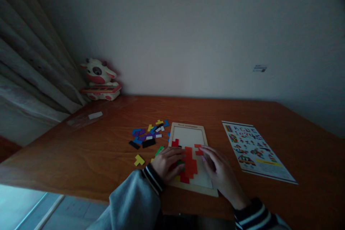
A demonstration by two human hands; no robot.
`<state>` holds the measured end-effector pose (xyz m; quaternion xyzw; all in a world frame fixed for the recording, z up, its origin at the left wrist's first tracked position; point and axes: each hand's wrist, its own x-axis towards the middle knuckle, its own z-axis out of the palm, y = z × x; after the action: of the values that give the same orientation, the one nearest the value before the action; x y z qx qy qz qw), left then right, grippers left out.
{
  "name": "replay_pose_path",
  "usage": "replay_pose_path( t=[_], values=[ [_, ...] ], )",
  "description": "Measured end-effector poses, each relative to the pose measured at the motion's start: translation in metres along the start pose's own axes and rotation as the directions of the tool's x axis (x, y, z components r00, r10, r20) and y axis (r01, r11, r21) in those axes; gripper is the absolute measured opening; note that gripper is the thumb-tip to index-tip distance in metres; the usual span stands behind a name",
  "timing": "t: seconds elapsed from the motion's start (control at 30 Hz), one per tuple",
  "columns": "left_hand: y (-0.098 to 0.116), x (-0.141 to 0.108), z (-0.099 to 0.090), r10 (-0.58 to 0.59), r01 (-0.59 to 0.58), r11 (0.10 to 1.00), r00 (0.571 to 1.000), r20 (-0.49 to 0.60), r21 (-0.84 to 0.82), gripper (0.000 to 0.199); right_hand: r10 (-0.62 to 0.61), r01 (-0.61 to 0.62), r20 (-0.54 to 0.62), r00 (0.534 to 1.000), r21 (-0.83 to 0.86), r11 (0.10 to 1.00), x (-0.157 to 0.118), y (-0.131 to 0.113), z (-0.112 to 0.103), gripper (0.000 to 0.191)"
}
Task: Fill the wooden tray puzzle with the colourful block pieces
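A pale wooden puzzle tray (188,187) lies on the table in front of me. Joined red pieces (191,165) fill part of its lower middle, with another red piece (175,143) at its left side. My left hand (167,163) rests over the tray's left edge, fingers stretched and thumb apart, hiding some pieces under it. At the tray's right side, my right hand (219,169) has its index finger and thumb at the edge of a separate red puzzle piece (198,149). Bits of green and yellow show beneath my left fingers.
Left of the tray lie loose yellow (139,160), black (148,143), blue, purple and white pieces. A printed pattern sheet (258,151) is on the right. A cow-shaped toy keyboard (101,81) stands at the back left, near a clear plastic bag (83,120).
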<state>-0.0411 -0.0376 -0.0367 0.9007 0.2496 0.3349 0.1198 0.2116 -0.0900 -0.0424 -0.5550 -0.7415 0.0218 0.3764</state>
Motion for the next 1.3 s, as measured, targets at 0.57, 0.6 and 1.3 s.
replay_pose_path(
  t=[0.57, 0.6, 1.3],
  values=[
    [0.011, 0.014, -0.011, 0.003, -0.004, 0.999, 1.0, 0.028, 0.044, 0.022, -0.145, 0.192, 0.313, 0.938, -0.123, 0.974, 0.082, 0.029, 0.003, 0.02],
    [0.011, 0.014, -0.01, 0.017, -0.019, 0.999, 0.999, 0.038, 0.043, 0.022, -0.138, 0.19, 0.28, 0.95, -0.167, 0.967, 0.081, 0.028, 0.004, 0.018],
    [0.009, 0.007, -0.002, 0.083, -0.086, 0.996, 0.988, 0.133, 0.016, 0.03, -0.171, 0.216, 0.341, 0.924, -0.099, 0.971, 0.043, 0.02, -0.017, 0.052]
  ],
)
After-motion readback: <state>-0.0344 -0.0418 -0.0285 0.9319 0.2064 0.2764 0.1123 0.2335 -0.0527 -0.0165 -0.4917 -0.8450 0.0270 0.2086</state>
